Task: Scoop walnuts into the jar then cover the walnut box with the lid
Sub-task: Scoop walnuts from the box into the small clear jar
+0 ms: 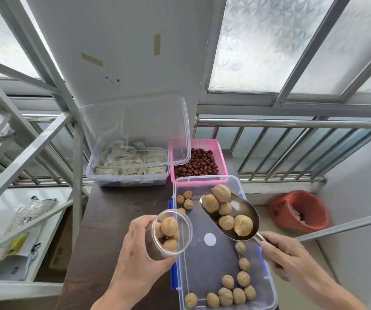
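Observation:
My left hand [135, 249] grips a clear plastic jar [172, 233], tilted with its mouth toward the right, holding a few walnuts. My right hand [285, 256] holds the handle of a metal scoop [242, 211] loaded with several walnuts, hovering over the clear walnut box [202, 260] just right of the jar. Loose walnuts [233, 289] lie at the box's near end and a few at its far left corner. A clear lid [135, 128] leans upright behind the box of packets.
A clear box of small packets [126, 168] and a pink basket of red dates [199, 163] stand at the far end of the dark table [117, 215]. A metal railing runs behind. A red bucket [300, 211] sits on the floor at right, shelving at left.

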